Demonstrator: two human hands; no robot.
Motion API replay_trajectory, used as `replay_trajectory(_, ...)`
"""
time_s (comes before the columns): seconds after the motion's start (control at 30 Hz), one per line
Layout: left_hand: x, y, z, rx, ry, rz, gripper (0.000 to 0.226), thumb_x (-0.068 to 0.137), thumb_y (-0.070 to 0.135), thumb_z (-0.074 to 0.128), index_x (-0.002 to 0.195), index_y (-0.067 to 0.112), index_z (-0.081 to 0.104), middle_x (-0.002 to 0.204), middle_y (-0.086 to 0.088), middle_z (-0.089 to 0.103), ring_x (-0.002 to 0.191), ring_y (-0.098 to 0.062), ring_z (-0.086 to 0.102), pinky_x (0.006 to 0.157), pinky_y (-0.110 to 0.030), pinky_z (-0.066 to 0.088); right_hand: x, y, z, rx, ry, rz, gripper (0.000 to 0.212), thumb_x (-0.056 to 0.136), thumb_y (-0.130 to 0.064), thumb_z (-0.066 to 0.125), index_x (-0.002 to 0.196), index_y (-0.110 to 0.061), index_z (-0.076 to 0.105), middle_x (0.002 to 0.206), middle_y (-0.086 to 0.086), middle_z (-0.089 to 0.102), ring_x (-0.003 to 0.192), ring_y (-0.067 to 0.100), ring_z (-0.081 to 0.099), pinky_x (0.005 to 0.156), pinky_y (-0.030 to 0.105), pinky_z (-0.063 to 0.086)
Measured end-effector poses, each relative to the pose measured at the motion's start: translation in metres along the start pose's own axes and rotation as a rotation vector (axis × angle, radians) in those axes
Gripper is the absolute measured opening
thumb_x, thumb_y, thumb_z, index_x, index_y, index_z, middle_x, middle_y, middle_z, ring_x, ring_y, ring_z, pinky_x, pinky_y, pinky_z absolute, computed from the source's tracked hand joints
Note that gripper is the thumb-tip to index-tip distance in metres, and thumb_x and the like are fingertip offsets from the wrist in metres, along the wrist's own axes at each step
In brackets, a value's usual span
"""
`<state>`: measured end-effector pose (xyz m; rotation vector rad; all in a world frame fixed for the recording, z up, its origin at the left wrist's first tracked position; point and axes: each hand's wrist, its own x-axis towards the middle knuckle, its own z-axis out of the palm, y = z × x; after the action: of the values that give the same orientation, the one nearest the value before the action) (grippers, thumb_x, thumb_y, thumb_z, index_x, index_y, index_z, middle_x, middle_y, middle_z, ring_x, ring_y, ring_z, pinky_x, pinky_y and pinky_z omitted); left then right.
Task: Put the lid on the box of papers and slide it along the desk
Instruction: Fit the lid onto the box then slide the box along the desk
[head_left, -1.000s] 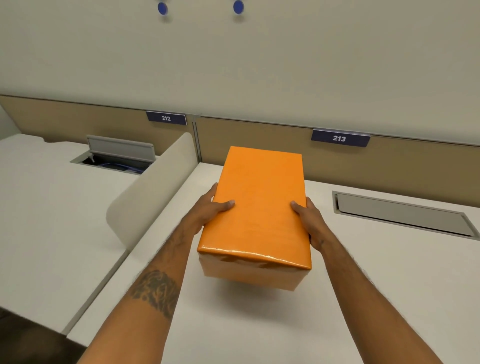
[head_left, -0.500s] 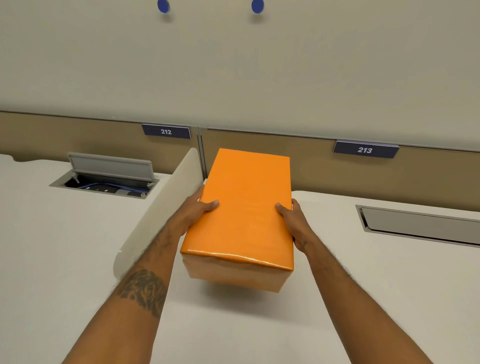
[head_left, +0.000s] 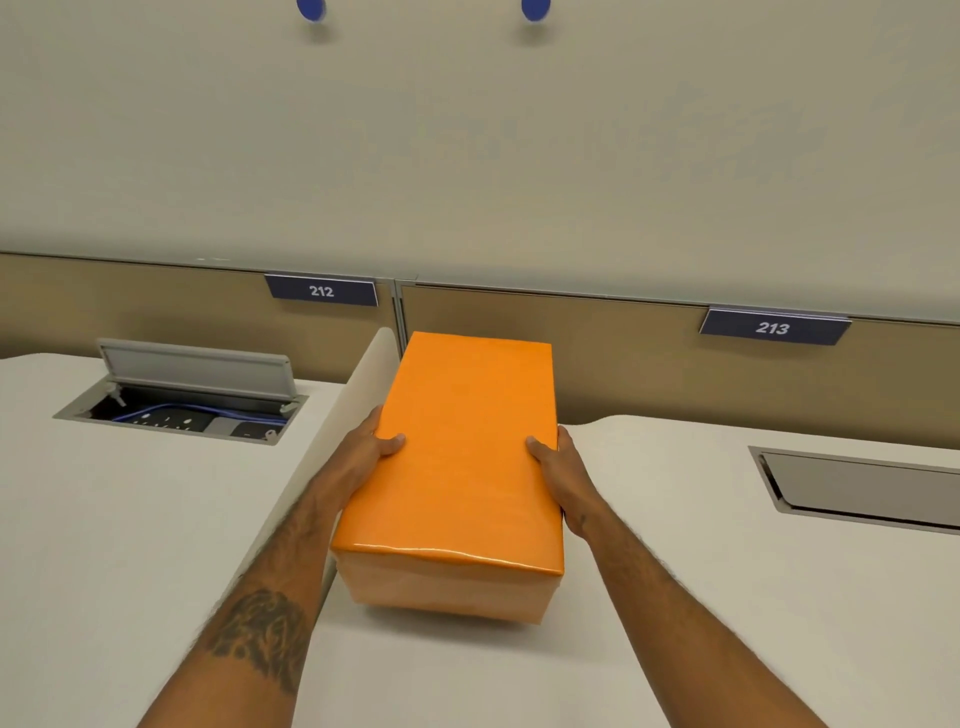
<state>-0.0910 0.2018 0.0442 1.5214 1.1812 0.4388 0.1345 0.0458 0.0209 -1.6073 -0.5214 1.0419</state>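
An orange box (head_left: 462, 587) stands on the white desk (head_left: 701, 597) with its glossy orange lid (head_left: 462, 447) seated on top, long side pointing away from me. My left hand (head_left: 363, 457) grips its left side, thumb on the lid. My right hand (head_left: 563, 473) grips the right side, thumb also on the lid. The box's left edge lies right next to the low white divider (head_left: 332, 441). The papers inside are hidden.
An open cable hatch (head_left: 192, 400) with blue wires sits in the neighbouring desk to the left. A closed grey hatch (head_left: 857, 488) lies at the right. A tan back panel with signs 212 (head_left: 322, 291) and 213 (head_left: 774, 327) stands just behind the box.
The box has slid left along the desk with both hands on it, ending up beside the divider. The hands keep the same grip.
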Motion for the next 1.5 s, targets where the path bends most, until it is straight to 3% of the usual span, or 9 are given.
replay_trajectory(0.13,0.026,0.001,-0.003,0.104,0.023,-0.029,0.067,0.099,0.029,0.054,0.156,0.025,0.018,0.153,-0.011,0.041,0.119,-0.032,0.052,0.094,-0.043,0.04,0.018,-0.002,0.008,0.01,0.005,0.017,0.06,0.099,-0.043,0.051,0.152,-0.029,0.026,0.145,0.006,0.049,0.122,0.032,0.057,0.1,0.059,0.047)
replay_trajectory(0.23,0.043,0.007,-0.002,0.335,0.03,-0.11,0.073,0.1,0.027,0.055,0.157,0.013,0.011,0.159,-0.016,0.03,0.138,-0.039,0.038,0.109,-0.044,0.033,0.028,0.0,0.014,-0.024,0.002,0.02,0.062,0.099,-0.046,0.05,0.153,-0.03,0.023,0.147,0.006,0.047,0.124,0.033,0.055,0.101,0.061,0.046)
replay_trajectory(0.37,0.052,-0.003,-0.002,0.375,0.072,-0.147,0.075,0.101,0.029,0.051,0.158,0.014,0.004,0.165,-0.013,0.015,0.147,-0.036,0.025,0.118,-0.047,0.025,0.036,0.003,0.022,-0.047,-0.004,0.016,0.064,0.099,-0.046,0.049,0.154,-0.03,0.019,0.149,0.006,0.045,0.126,0.034,0.053,0.102,0.062,0.045)
replay_trajectory(0.5,0.054,-0.011,0.001,0.414,0.127,-0.121,0.073,0.102,0.036,0.046,0.158,0.018,0.004,0.165,-0.01,0.014,0.147,-0.035,0.024,0.117,-0.049,0.024,0.041,0.007,0.027,-0.056,0.011,0.013,0.066,0.099,-0.047,0.048,0.155,-0.03,0.016,0.151,0.007,0.043,0.128,0.035,0.051,0.103,0.062,0.044)
replay_trajectory(0.7,0.059,-0.017,0.002,0.532,0.21,-0.082,0.088,0.091,0.07,0.037,0.158,0.02,0.008,0.157,-0.014,0.034,0.138,-0.039,0.04,0.11,-0.053,0.034,0.05,0.006,0.037,-0.052,0.018,0.019,0.068,0.1,-0.048,0.046,0.156,-0.031,0.012,0.153,0.007,0.041,0.13,0.036,0.05,0.104,0.062,0.043)
replay_trajectory(0.9,0.059,-0.018,0.009,0.642,0.331,0.031,0.082,0.092,0.065,0.041,0.152,0.012,0.025,0.152,-0.017,0.039,0.131,-0.039,0.045,0.102,-0.053,0.04,0.057,0.007,0.04,-0.034,0.04,0.016,0.066,0.1,-0.048,0.046,0.155,-0.033,0.013,0.151,0.006,0.042,0.128,0.035,0.051,0.103,0.062,0.044)
replay_trajectory(1.03,0.059,-0.012,0.017,0.784,0.361,0.247,0.064,0.098,0.05,0.045,0.144,0.006,0.043,0.158,-0.015,0.031,0.142,-0.034,0.033,0.112,-0.05,0.033,0.059,0.006,0.042,-0.037,0.039,0.021,0.066,0.1,-0.048,0.045,0.156,-0.033,0.012,0.151,0.006,0.042,0.128,0.034,0.051,0.103,0.062,0.044)
replay_trajectory(1.23,0.062,-0.01,0.031,0.924,0.272,0.197,0.083,0.095,0.067,0.028,0.155,0.01,0.023,0.164,-0.016,0.015,0.151,-0.03,0.012,0.122,-0.049,0.011,0.06,0.004,0.049,-0.072,0.049,0.037,0.07,0.1,-0.05,0.044,0.157,-0.032,0.008,0.153,0.008,0.04,0.13,0.035,0.049,0.104,0.061,0.043)
replay_trajectory(1.5,0.061,-0.011,0.032,0.939,0.268,0.19,0.083,0.095,0.068,0.023,0.157,0.012,0.017,0.166,-0.013,0.008,0.153,-0.028,0.006,0.122,-0.051,0.006,0.058,-0.001,0.047,-0.121,0.028,0.04,0.071,0.1,-0.05,0.043,0.157,-0.029,0.005,0.155,0.008,0.038,0.132,0.036,0.047,0.105,0.058,0.043)
